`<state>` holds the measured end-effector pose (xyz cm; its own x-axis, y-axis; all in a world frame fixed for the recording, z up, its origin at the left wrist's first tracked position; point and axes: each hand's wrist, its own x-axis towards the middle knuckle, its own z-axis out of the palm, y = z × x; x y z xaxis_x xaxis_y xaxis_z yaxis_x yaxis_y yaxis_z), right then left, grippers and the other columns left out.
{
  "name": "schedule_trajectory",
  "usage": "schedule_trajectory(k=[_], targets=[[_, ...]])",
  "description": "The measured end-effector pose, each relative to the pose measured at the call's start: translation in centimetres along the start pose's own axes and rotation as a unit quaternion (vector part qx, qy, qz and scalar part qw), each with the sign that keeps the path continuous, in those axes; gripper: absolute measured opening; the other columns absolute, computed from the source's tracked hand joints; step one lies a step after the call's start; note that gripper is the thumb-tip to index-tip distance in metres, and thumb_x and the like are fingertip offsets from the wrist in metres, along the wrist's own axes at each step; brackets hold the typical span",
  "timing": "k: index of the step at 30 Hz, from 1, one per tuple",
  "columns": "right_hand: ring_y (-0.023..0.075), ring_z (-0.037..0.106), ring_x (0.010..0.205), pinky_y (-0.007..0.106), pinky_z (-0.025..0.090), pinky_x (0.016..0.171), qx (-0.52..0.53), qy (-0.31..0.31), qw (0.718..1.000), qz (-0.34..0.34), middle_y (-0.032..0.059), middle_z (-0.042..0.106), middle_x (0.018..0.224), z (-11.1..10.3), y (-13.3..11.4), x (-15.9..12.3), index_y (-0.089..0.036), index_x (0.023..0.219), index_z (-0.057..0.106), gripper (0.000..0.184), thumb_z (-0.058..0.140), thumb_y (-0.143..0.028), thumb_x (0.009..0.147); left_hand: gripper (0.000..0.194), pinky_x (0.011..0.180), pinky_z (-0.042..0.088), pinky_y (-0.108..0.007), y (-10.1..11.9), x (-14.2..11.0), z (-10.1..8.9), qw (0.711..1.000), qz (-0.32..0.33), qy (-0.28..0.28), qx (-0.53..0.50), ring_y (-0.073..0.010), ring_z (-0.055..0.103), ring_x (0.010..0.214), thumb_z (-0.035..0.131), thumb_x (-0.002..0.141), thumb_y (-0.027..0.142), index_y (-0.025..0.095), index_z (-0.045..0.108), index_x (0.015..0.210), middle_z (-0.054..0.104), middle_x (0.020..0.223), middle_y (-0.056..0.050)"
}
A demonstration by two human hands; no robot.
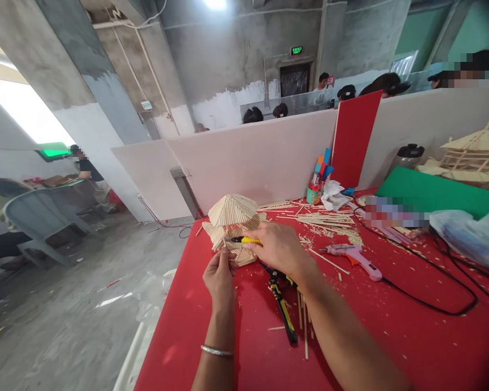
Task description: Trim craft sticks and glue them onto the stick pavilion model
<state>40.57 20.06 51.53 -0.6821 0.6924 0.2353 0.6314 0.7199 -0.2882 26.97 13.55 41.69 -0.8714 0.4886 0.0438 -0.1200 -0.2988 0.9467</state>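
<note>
A small pavilion model (233, 210) of thin wooden sticks, with a peaked roof, stands on the red table in front of me. My left hand (220, 274) is closed in a pinch at its near left side, the fingertips on a short wooden stick (225, 242). From the right, my right hand (280, 247) grips a yellow-and-black utility knife (248, 239); its dark front end points left, just above the left fingertips. The model's lower part is partly hidden by my hands. Yellow-and-black pliers (283, 309) lie below my right wrist.
On the red table (204, 326) lie loose sticks (326, 218), a pink glue gun (361, 259) with a black cord, and a plastic bag (468, 236). A green board (436, 190) and another stick model (472, 155) stand right. White partition panels (252, 163) rise behind.
</note>
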Motion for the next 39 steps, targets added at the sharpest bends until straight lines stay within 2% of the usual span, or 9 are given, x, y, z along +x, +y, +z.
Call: schedule_trajectory(k=[6,13,23,32,36,39], targets=[[0.0200,0.065,0.090,0.026,0.041,0.068,0.011,0.024,1.000,0.003,0.0029,0.071,0.094,-0.4,0.7,-0.2,-0.035,0.120,0.070,0.029,0.062,-0.043,0.093,0.033,0.040,0.031,-0.020,-0.1,-0.4,-0.1,1.000,0.002,0.011,0.007,-0.0076,0.046,0.044,0.080,0.060,0.044,0.014,0.068,0.063,0.063,0.060,-0.002],[0.0188,0.065,0.090,0.025,0.038,0.066,0.005,0.016,1.000,0.003,0.0022,0.071,0.099,-0.5,1.4,-0.2,-0.036,0.119,0.070,0.028,0.059,-0.043,0.094,0.035,0.040,0.033,-0.021,0.0,-0.9,-0.3,0.999,0.009,0.033,0.016,-0.0082,0.045,0.044,0.080,0.060,0.047,0.014,0.072,0.070,0.062,0.058,0.000],[0.0185,0.064,0.087,0.026,0.032,0.062,0.019,0.036,0.999,-0.008,0.0019,0.071,0.096,-0.4,1.5,-0.3,-0.035,0.115,0.072,0.026,0.063,-0.041,0.091,0.033,0.042,0.033,-0.021,-0.2,-1.8,-0.3,1.000,0.003,0.012,0.024,-0.0076,0.045,0.045,0.080,0.064,0.045,0.014,0.072,0.074,0.062,0.060,0.001],[0.0181,0.063,0.088,0.026,0.033,0.066,0.035,0.027,0.999,-0.024,0.0017,0.070,0.097,-0.4,2.1,-0.3,-0.033,0.110,0.074,0.026,0.071,-0.038,0.085,0.033,0.041,0.032,-0.019,-0.5,-1.9,-0.4,1.000,0.007,0.017,0.017,-0.0069,0.044,0.044,0.082,0.064,0.043,0.014,0.073,0.075,0.062,0.059,0.001],[0.0171,0.063,0.085,0.025,0.032,0.066,0.080,0.024,0.996,-0.040,0.0014,0.072,0.093,-0.8,2.2,-0.4,-0.030,0.100,0.075,0.018,0.061,-0.039,0.094,0.036,0.041,0.033,-0.020,-0.4,-2.1,-0.4,1.000,0.015,0.008,0.015,-0.0072,0.045,0.044,0.083,0.063,0.046,0.014,0.073,0.078,0.063,0.061,0.001],[0.0146,0.060,0.075,0.025,0.028,0.061,0.119,-0.011,0.992,-0.047,0.0015,0.070,0.080,-1.0,2.1,-0.4,-0.024,0.087,0.072,0.029,0.050,-0.038,0.099,0.039,0.041,0.034,-0.020,-0.3,-2.3,-0.2,1.000,0.014,-0.012,0.016,-0.0079,0.046,0.045,0.084,0.062,0.047,0.014,0.074,0.079,0.063,0.059,0.000]])
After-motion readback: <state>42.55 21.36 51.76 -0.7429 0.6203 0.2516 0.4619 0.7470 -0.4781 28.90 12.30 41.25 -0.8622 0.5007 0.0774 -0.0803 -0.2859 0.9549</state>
